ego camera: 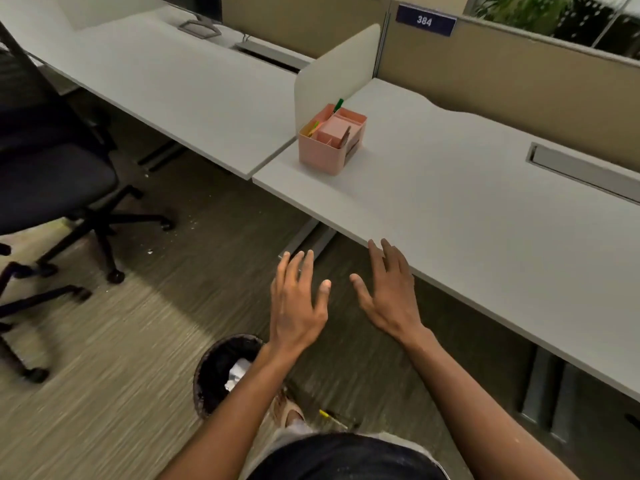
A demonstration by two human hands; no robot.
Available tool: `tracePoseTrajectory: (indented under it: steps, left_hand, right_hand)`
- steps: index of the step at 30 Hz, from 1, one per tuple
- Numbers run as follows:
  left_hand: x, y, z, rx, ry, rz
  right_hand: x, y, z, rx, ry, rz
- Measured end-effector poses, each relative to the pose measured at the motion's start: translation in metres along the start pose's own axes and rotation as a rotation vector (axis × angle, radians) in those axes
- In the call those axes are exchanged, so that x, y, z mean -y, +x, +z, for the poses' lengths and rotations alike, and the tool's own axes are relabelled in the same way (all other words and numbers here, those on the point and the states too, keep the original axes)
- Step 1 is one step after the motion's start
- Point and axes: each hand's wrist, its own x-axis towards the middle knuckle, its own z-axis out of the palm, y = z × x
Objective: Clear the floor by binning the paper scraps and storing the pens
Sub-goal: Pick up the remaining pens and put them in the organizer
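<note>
My left hand (298,303) and my right hand (389,292) hover side by side in front of me, fingers spread, both holding nothing. The right fingertips reach the front edge of the white desk (467,220). A pink desk organizer (330,138) stands on that desk near its left end, with a green pen and other pens sticking out. Below my left forearm a round dark waste bin (214,372) sits on the carpet with crumpled white paper (237,374) inside. A yellow pen (332,419) lies on the floor by my foot. Tiny white paper bits (150,251) dot the carpet further off.
A black wheeled office chair (55,188) stands at the left, another chair base beside it. A second white desk (166,88) with a monitor stand runs along the back left. A low divider panel (332,71) separates the desks. Desk legs (308,237) stand under the near desk.
</note>
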Motion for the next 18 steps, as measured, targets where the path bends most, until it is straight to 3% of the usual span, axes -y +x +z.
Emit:
tracePoseTrajectory:
  steps: [9,18]
  left_hand:
    - [-0.027,-0.124,0.052,0.082,0.091,0.023]
    - [0.010,-0.198,0.117,0.229,0.126,0.024]
  right_hand:
    - [-0.089,-0.149,0.028,0.108,0.063,0.076]
    - [-0.120,-0.239,0.081,0.226,0.095,0.193]
